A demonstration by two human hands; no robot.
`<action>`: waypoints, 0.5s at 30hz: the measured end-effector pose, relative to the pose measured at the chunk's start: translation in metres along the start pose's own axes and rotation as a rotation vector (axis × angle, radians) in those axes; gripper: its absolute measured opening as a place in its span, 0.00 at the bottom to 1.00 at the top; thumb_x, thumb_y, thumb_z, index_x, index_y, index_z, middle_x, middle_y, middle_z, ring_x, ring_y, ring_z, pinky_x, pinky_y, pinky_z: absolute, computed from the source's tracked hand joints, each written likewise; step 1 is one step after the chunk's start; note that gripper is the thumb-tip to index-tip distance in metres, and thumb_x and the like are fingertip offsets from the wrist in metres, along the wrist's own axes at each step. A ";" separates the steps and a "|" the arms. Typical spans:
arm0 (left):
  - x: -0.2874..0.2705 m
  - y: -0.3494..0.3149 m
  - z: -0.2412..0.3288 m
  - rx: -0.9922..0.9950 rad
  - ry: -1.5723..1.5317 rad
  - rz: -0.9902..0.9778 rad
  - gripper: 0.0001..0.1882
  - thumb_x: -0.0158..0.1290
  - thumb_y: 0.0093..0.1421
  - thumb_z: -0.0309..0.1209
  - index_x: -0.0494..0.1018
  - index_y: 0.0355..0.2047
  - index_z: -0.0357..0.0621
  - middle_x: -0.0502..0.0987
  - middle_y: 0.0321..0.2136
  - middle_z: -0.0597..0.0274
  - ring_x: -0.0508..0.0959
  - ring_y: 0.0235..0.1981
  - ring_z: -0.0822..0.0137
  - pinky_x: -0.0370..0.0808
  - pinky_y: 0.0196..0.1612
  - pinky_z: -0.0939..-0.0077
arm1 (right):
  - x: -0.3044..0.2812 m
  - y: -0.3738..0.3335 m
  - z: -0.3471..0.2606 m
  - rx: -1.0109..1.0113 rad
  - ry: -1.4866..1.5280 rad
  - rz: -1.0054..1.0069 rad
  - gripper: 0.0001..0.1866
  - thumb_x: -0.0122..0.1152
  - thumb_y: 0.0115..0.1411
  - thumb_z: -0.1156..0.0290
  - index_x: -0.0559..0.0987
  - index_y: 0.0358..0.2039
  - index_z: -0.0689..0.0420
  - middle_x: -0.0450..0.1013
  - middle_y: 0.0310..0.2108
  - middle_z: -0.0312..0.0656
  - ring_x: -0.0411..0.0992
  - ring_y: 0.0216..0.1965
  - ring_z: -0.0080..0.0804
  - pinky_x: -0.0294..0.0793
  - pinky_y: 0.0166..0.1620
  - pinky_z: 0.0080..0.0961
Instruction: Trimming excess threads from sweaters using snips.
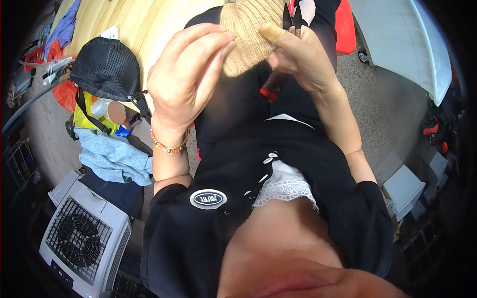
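Left hand (pixel 184 77) pinched the tan ribbed knit (pixel 246 42) at 12 o'clock, right hand (pixel 309 58) gripped its edge and seemingly a red-and-black tool (pixel 270 93), handling looked underway, unfinished, though what remained I couldn't tell from where I stood.

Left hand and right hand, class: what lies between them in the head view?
In the head view, a tan ribbed knit piece lies between the left hand and the right hand; both hands touch it.
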State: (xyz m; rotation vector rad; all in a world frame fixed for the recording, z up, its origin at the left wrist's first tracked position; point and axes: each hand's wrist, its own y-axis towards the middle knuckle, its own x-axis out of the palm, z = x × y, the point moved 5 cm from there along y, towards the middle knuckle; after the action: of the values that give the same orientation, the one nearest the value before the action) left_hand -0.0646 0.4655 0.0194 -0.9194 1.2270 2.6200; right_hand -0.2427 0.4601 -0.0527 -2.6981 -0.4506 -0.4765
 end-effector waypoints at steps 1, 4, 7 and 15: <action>0.001 -0.001 -0.001 0.008 0.006 -0.014 0.10 0.63 0.49 0.19 0.80 0.34 0.40 0.80 0.34 0.56 0.81 0.33 0.61 0.78 0.35 0.74 | 0.001 0.001 0.001 0.007 -0.002 -0.002 0.14 0.59 0.64 0.62 0.76 0.27 0.60 0.66 0.13 0.30 0.51 0.10 0.10 0.46 0.16 0.13; 0.004 -0.002 -0.005 0.028 -0.011 -0.054 0.10 0.63 0.49 0.21 0.80 0.34 0.40 0.80 0.35 0.57 0.81 0.33 0.61 0.77 0.36 0.74 | -0.004 0.003 0.003 0.019 0.080 0.084 0.18 0.60 0.63 0.62 0.79 0.21 0.61 0.71 0.14 0.35 0.53 0.09 0.10 0.48 0.15 0.13; 0.002 -0.002 -0.001 0.002 0.057 -0.227 0.14 0.65 0.49 0.23 0.80 0.38 0.38 0.81 0.39 0.55 0.81 0.40 0.62 0.77 0.43 0.73 | -0.005 0.006 0.002 0.025 0.124 0.052 0.22 0.60 0.64 0.61 0.78 0.17 0.62 0.67 0.10 0.33 0.52 0.09 0.12 0.48 0.15 0.13; 0.001 -0.002 -0.006 0.003 0.035 -0.179 0.19 0.69 0.45 0.23 0.79 0.39 0.38 0.81 0.40 0.54 0.81 0.41 0.60 0.77 0.45 0.71 | 0.016 0.013 0.000 0.077 0.262 -0.123 0.19 0.55 0.66 0.62 0.78 0.24 0.64 0.72 0.17 0.34 0.54 0.11 0.10 0.50 0.15 0.10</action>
State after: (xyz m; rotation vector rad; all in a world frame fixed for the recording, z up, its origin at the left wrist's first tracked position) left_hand -0.0619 0.4629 0.0145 -1.0272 1.1002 2.4728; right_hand -0.2235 0.4527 -0.0508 -2.4976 -0.5485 -0.8182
